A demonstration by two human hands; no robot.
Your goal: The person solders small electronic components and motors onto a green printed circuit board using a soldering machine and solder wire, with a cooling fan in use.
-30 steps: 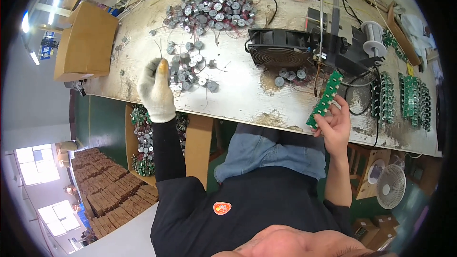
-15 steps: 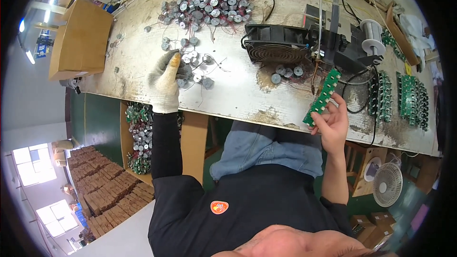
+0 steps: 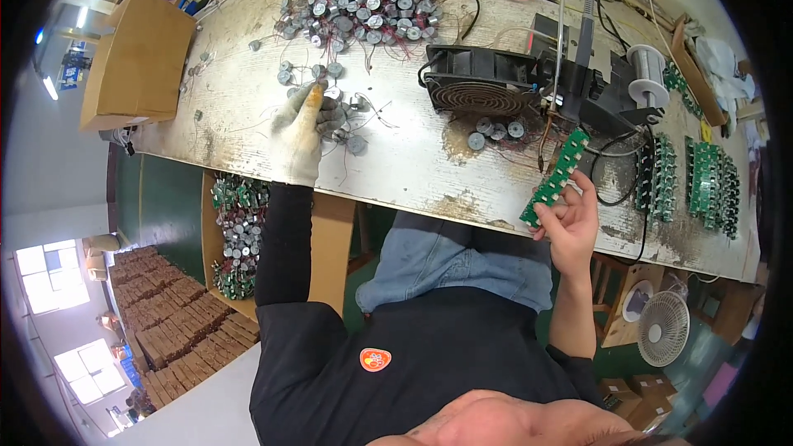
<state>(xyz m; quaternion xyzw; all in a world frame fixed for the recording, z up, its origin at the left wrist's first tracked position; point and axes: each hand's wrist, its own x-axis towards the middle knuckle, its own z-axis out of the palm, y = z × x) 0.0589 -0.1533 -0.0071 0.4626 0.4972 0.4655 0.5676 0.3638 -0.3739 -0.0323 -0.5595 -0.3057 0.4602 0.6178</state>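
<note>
My left hand, in a pale work glove with grey fingers, is over a small cluster of round silver motors with thin wires. Its fingers curl in among them with the thumb stretched along the top; what they grip, if anything, is hidden. My bare right hand pinches a green circuit board strip by its lower end. The strip is tilted above the table's front edge, its upper end close to the tip of a soldering device. Small pale parts line the board.
A heap of wired motors lies at the back. Beside the soldering device stand a black fan and a solder wire spool; several motors lie before the fan. Rows of green boards are at right, a cardboard box at left.
My left hand has shifted a little to the right across the motor cluster. My right hand still holds the board in nearly the same place; the whole view has moved slightly.
</note>
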